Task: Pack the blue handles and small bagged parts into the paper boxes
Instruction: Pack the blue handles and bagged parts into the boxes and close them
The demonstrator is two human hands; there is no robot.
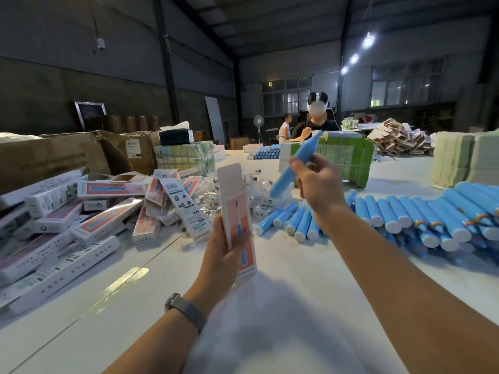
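Warehouse bench, white table running out to 12 o'clock; another person works at the far end.

We're mid-cycle on one unit. Left hand grips an open box upright at centre, fingers curled round its lower half, top flap up. Right hand pinches a blue handle at 1 o'clock from the box, tilted, lower end pointing down toward the box mouth but well apart from it. Handle not yet in.

Done, as far as we can judge: pile of boxes at 9 o'clock, many look closed, some with flaps open; can't tell how many are filled.

Left: a big stock of loose handles rowed at 3 o'clock, more stacked at the far end. Heap of bagged parts behind the box at 12 o'clock; none in hand, and we can't tell if this box has one inside.

We read it as early-to-middle: lots still to pack.
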